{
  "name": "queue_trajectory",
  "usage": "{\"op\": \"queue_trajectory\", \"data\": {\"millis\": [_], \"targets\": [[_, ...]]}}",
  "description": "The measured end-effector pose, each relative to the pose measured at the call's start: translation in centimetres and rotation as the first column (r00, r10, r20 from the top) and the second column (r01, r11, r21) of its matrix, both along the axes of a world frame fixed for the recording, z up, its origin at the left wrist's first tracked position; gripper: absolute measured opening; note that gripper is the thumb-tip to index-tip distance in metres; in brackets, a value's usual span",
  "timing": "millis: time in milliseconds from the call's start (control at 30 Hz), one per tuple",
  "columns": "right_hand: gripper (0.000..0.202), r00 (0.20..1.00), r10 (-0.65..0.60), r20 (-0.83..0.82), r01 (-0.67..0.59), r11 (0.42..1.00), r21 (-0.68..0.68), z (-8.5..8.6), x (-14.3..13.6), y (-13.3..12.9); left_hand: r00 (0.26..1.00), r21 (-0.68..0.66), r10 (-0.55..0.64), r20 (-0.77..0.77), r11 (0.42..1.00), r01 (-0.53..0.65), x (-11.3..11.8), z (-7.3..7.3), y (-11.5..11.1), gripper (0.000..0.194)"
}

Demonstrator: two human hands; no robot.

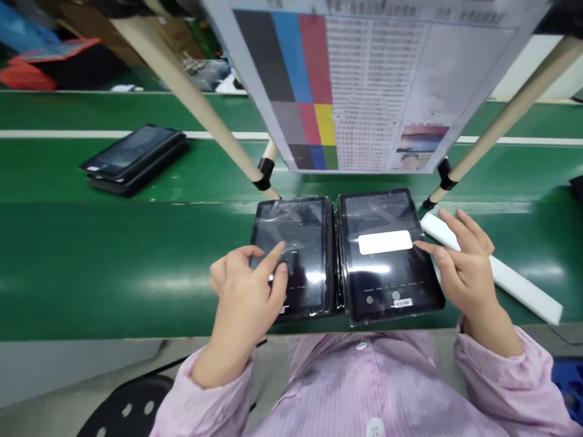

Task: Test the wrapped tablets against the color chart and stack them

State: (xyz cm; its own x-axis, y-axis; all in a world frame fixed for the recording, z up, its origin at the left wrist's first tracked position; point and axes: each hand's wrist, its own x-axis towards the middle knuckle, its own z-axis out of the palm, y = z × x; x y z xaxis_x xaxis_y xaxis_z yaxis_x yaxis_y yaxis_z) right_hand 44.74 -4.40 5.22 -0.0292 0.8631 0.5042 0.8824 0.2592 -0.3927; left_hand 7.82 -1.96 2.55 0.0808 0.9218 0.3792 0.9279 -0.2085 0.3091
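Observation:
Two dark tablets lie side by side at the front edge of the green bench. Over the left tablet is my left hand, its index finger stretched onto the screen and the other fingers loosely apart. My right hand reaches in from the right of the right tablet, index fingertip at the end of a white pop-up box on its lit screen. The remaining fingers of that hand are spread. Neither hand grips anything. Both tablets seem to rest on further dark tablets or covers, mostly hidden.
A printed test chart with colour blocks hangs on a beige pipe frame behind the tablets. Stacked tablets lie at the back left. A white foam strip lies slanted under my right hand. A black perforated stool stands below the bench.

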Motion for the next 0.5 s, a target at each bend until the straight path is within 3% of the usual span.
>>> {"op": "queue_trajectory", "data": {"millis": [100,233,500], "targets": [[0.042,1.000,0.000,0.030,0.000,1.000,-0.003,-0.2,-0.1,0.1,0.999,-0.006,-0.046,0.023,0.999,0.046,0.3,-0.1,-0.3,0.039],[0.041,0.999,0.030,0.040,-0.029,1.000,-0.012,-0.6,-0.2,0.4,0.998,-0.052,-0.033,-0.056,0.998,0.030,1.8,0.1,-0.7,0.038],[0.037,0.948,0.001,-0.319,0.007,1.000,0.026,-0.9,0.7,0.0,0.990,-0.115,-0.027,-0.142,0.993,0.010,3.7,0.9,-0.5,0.038]]}}
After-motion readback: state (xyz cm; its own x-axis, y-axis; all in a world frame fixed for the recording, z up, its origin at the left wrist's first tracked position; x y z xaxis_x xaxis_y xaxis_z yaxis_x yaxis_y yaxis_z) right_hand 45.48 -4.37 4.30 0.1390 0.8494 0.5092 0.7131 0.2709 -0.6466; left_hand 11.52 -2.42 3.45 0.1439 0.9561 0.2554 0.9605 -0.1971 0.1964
